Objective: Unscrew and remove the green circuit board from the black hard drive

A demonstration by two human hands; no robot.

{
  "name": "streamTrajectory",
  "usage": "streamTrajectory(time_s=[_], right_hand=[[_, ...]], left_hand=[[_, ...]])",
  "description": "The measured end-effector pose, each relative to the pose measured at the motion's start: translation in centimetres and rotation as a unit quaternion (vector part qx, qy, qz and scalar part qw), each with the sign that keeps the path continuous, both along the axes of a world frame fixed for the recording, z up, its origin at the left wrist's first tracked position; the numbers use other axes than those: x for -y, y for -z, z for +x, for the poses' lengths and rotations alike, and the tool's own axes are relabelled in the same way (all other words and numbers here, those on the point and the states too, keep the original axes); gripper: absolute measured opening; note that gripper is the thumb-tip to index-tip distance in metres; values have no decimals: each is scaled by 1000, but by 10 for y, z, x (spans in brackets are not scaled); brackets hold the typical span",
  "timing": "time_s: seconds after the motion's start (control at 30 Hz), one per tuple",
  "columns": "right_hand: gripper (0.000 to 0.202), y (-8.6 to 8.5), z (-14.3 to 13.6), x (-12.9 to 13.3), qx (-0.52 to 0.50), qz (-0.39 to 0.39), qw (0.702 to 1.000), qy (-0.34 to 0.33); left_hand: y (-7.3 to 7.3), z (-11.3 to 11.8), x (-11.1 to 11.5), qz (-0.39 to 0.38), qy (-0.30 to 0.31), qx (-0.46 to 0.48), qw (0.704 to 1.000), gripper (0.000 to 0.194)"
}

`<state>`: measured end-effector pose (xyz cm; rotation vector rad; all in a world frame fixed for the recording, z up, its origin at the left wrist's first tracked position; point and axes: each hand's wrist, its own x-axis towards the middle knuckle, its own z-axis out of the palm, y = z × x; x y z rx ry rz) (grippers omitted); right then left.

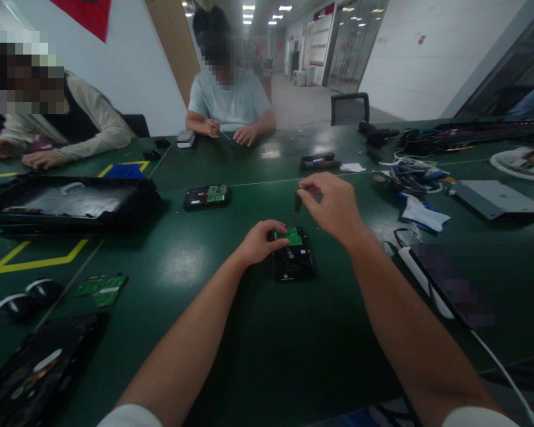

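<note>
A black hard drive [300,264] with a green circuit board [294,236] at its far end lies on the green table [231,314]. My left hand [263,242] grips the drive's left edge, thumb and fingers bent over the board. Above the far end, my right hand [331,204] pinches a dark-handled screwdriver [298,201], held upright with its thin shaft pointing down at the board. Whether the tip touches a screw is too small to tell.
Another drive [207,196] lies beyond on the left, near black trays [66,201]. Loose boards [103,289] sit at left. Cables [416,175], a glove [423,212], a metal plate [498,198] and a phone-like device [449,284] are at right. Two people sit across the table.
</note>
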<state>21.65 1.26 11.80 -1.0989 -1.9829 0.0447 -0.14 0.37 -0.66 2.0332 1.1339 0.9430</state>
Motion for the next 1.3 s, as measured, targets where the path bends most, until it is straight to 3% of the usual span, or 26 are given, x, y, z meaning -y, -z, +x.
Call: streamTrajectory(time_s=[0.47,0.67,1.07,1.3], right_hand=[[7,-1,1,1,-1,0,1000,-5],[7,-1,1,1,-22,-12,999,22],[16,1,0,-1,6,6,1000,-7],[9,2,0,-2,-29,-17,999,-2]], left_hand=[[-4,1,1,-9,-4,-4,1000,22],[-4,1,1,-16,-4,-6,1000,23],[-2,1,1,-6,-5,-5,1000,24],[-1,0,0,-16,-8,-9,1000,24]])
